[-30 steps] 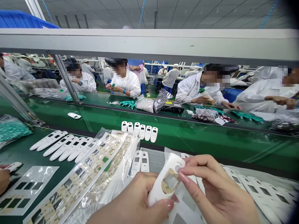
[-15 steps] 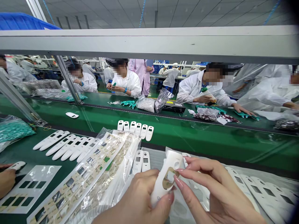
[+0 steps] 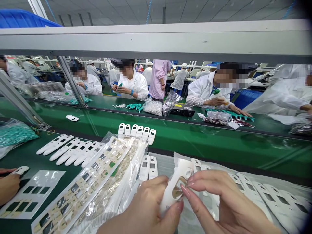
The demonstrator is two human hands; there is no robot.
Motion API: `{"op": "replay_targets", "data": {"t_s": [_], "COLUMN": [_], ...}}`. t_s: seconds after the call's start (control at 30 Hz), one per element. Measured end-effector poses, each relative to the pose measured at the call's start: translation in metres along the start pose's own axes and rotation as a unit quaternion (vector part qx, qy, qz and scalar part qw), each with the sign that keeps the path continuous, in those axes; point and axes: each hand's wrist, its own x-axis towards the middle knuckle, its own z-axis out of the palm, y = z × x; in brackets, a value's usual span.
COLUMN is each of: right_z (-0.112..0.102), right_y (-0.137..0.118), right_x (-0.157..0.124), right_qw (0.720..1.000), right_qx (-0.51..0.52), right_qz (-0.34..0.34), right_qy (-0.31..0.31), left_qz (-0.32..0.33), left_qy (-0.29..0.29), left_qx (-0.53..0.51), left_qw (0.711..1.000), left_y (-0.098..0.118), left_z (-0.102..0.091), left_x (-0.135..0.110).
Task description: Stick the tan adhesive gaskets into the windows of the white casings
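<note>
Head view: left hand [image 3: 143,204] is closed around the lower end of a white plastic device casing [image 3: 170,191], holding it firmly. Right hand [image 3: 226,203] is nearly closed, its fingertips [image 3: 191,182] pinching a tan adhesive gasket [image 3: 177,191] at the casing's window. Relative to the casing: bagged adhesive label sheets [image 3: 102,178] lie left; white die-cut panels [image 3: 268,198] lie right; six white casings [image 3: 136,131] lie in a row beyond, on the green bench [image 3: 219,152].
</note>
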Motion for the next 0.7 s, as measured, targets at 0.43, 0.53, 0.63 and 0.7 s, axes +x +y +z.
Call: {"op": "replay_targets", "data": {"t_s": [0.43,0.53,0.63,0.7], "right_z": [0.006,0.005,0.002,0.0], "right_y": [-0.004,-0.005,-0.003,-0.002], "right_x": [0.001,0.004,0.004,0.003], "right_qw": [0.999,0.999,1.0,1.0], "right_qx": [0.018,0.021,0.022,0.009], "right_qz": [0.007,-0.005,0.003,0.009], "right_qy": [0.039,0.033,0.013,0.0], "left_qz": [0.003,-0.025,-0.082,-0.11], "left_qy": [0.017,-0.001,-0.015,-0.024], "left_qx": [0.037,0.029,0.011,-0.011], "left_qw": [0.999,0.999,0.996,0.994], "left_y": [0.004,0.013,0.022,0.026], "left_z": [-0.002,-0.006,-0.011,-0.013], "left_x": [-0.001,-0.001,-0.002,-0.002]}}
